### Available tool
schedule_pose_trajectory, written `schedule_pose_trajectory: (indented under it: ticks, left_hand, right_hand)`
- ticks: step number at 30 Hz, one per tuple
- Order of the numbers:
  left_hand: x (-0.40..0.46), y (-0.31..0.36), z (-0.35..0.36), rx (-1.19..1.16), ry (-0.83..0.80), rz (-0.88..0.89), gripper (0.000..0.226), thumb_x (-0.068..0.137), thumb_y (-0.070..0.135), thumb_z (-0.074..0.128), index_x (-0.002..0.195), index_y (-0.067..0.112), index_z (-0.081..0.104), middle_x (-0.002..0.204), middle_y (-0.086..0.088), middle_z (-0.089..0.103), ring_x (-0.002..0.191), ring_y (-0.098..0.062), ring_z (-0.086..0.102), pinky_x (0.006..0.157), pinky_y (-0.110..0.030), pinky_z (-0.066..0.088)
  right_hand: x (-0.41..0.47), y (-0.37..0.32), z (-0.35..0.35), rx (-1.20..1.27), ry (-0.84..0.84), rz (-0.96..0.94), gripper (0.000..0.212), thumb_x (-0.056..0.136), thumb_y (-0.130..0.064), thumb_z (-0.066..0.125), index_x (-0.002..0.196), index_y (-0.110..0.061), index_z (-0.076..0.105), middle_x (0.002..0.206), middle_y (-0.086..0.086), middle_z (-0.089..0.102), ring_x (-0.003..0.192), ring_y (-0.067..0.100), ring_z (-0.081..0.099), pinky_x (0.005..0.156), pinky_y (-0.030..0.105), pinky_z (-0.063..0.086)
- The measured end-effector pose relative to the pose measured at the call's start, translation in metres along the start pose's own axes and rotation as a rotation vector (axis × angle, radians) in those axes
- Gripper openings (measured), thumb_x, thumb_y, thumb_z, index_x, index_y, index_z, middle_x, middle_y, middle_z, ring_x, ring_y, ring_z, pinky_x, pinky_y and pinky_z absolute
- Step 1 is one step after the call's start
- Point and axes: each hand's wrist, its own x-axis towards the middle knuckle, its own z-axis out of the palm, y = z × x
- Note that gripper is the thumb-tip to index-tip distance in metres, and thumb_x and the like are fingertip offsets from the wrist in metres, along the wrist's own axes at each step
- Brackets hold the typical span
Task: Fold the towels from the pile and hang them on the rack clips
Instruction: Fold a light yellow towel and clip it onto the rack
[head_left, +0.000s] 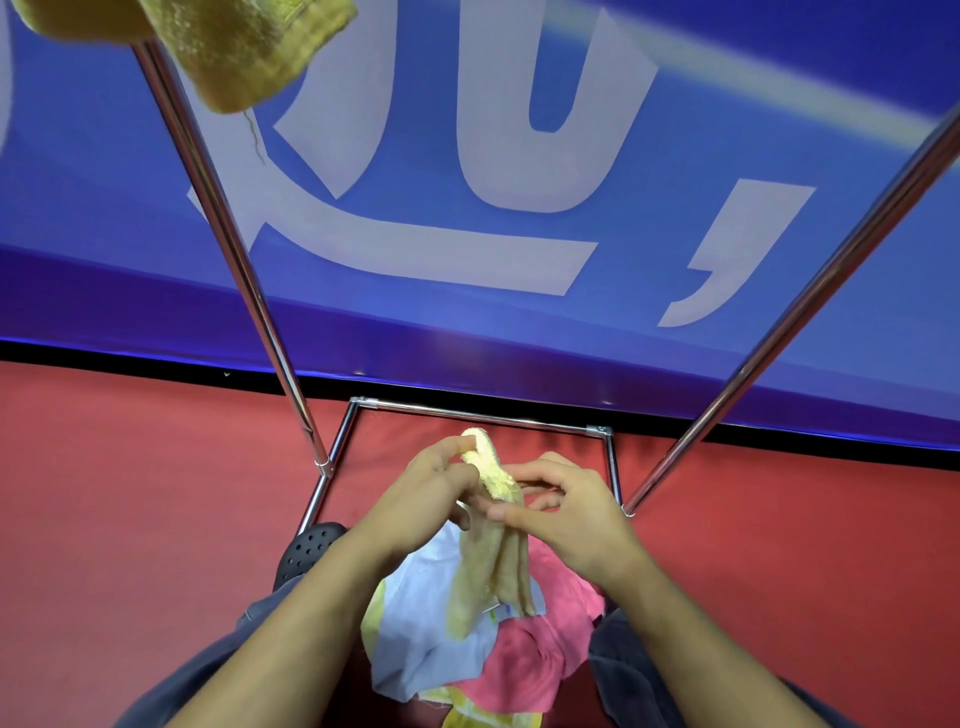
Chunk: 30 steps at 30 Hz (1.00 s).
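Head view: chrome rack (223, 249) straddles the red floor (130, 519), one yellow towel (234, 47) already hung top left. Pile (467, 639) sits between the knees; left hand (415, 499) and right hand (566, 514) both pinch a cream towel (493, 561), mid-fold. Next, lift it clipward; open room above.

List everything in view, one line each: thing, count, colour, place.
Held towel: one, cream, pinched between both hands, hanging down.
Towel pile: one heap, pink, pale blue and yellow, on the floor between the legs.
Hung towel: one, mustard yellow, top left, by the rack.
Rack poles: two slanted uprights, chrome, left and right.
Rack base frame: one, chrome, on the floor.
Carpet: red, floor.
Banner: blue with white lettering, behind.
Shoe: one, black, perforated, lower left.
Trouser legs: dark grey.
Left hand: grips the towel.
Right hand: grips the towel.
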Motion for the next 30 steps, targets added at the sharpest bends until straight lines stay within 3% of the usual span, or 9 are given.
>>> schedule_pose_trajectory:
  ticks: [3, 6, 9, 11, 14, 18, 23, 26, 30]
  left_hand:
    - [-0.003, 0.002, 0.003, -0.076, -0.023, 0.009, 0.061, 0.070, 0.016, 0.050, 0.131, 0.021, 0.048, 0.088, -0.016, 0.076, 0.085, -0.024, 0.070, 0.063, -0.029, 0.052]
    - [0.000, 0.000, 0.005, -0.006, -0.016, 0.019, 0.051, 0.083, 0.011, 0.051, 0.132, 0.023, 0.045, 0.089, -0.010, 0.079, 0.087, -0.023, 0.075, 0.062, -0.027, 0.052]
    - [0.005, -0.009, -0.001, 0.435, 0.135, 0.106, 0.044, 0.092, 0.021, 0.055, 0.135, 0.028, 0.051, 0.089, 0.005, 0.075, 0.086, -0.015, 0.073, 0.079, -0.037, 0.058]
    - [0.005, -0.012, -0.005, 0.767, 0.247, 0.208, 0.029, 0.092, 0.039, 0.060, 0.121, 0.038, 0.056, 0.091, 0.017, 0.066, 0.087, -0.006, 0.066, 0.083, -0.040, 0.056]
    - [0.004, -0.010, -0.005, 0.904, 0.359, 0.303, 0.022, 0.090, 0.054, 0.060, 0.101, 0.036, 0.055, 0.101, 0.017, 0.054, 0.092, -0.006, 0.061, 0.077, -0.040, 0.055]
    - [0.008, -0.010, -0.001, 0.721, 0.377, 0.467, 0.021, 0.086, 0.048, 0.072, 0.090, 0.031, 0.060, 0.116, 0.022, 0.059, 0.101, -0.004, 0.061, 0.082, -0.038, 0.056]
    - [0.006, -0.003, 0.006, 0.304, 0.307, 0.471, 0.031, 0.083, 0.018, 0.083, 0.080, 0.029, 0.055, 0.079, 0.014, 0.067, 0.079, -0.007, 0.066, 0.079, -0.030, 0.055]
    - [0.005, 0.000, 0.008, 0.151, 0.269, 0.470, 0.036, 0.084, 0.011, 0.082, 0.096, 0.036, 0.060, 0.074, 0.013, 0.063, 0.076, -0.008, 0.065, 0.080, -0.026, 0.053]
    - [0.004, -0.001, 0.007, 0.033, 0.153, 0.460, 0.052, 0.080, 0.018, 0.082, 0.126, 0.032, 0.063, 0.086, 0.013, 0.061, 0.088, -0.009, 0.064, 0.086, -0.028, 0.055]
  right_hand:
    - [0.000, -0.002, 0.002, -0.096, 0.058, -0.043, 0.028, 0.075, -0.017, 0.089, 0.099, -0.026, 0.078, 0.091, -0.019, 0.065, 0.082, 0.002, 0.068, 0.068, 0.012, 0.046]
    - [-0.002, -0.003, 0.002, -0.095, 0.108, -0.059, 0.016, 0.082, -0.013, 0.083, 0.096, -0.020, 0.079, 0.087, -0.010, 0.065, 0.068, -0.003, 0.062, 0.063, 0.009, 0.042]
    - [-0.001, -0.001, 0.001, -0.121, 0.110, -0.070, 0.011, 0.085, -0.019, 0.081, 0.094, -0.025, 0.078, 0.093, -0.016, 0.067, 0.082, 0.002, 0.067, 0.069, 0.012, 0.044]
    - [0.002, 0.002, -0.001, -0.153, 0.134, -0.059, 0.010, 0.088, -0.018, 0.078, 0.094, -0.026, 0.077, 0.096, -0.018, 0.067, 0.090, 0.006, 0.067, 0.075, 0.021, 0.050]
    - [0.005, 0.004, -0.002, -0.108, 0.209, -0.031, 0.011, 0.090, -0.017, 0.075, 0.095, -0.027, 0.074, 0.100, -0.014, 0.070, 0.096, 0.008, 0.068, 0.083, 0.035, 0.057]
    - [0.006, -0.004, -0.007, 0.040, 0.255, 0.023, 0.012, 0.095, -0.014, 0.070, 0.097, -0.026, 0.070, 0.104, 0.002, 0.073, 0.081, 0.018, 0.072, 0.063, 0.016, 0.053]
    - [0.007, -0.008, -0.011, 0.250, 0.276, 0.059, 0.012, 0.096, -0.008, 0.066, 0.101, -0.019, 0.068, 0.091, 0.009, 0.075, 0.075, 0.014, 0.076, 0.072, 0.018, 0.056]
    - [0.007, -0.011, -0.010, 0.347, 0.281, 0.041, 0.014, 0.096, -0.004, 0.065, 0.105, -0.014, 0.069, 0.090, 0.009, 0.076, 0.079, 0.013, 0.076, 0.075, 0.019, 0.057]
    - [0.004, -0.013, -0.005, 0.390, 0.245, 0.009, 0.016, 0.096, 0.001, 0.063, 0.101, -0.012, 0.070, 0.086, 0.005, 0.079, 0.082, 0.014, 0.076, 0.075, 0.020, 0.058]
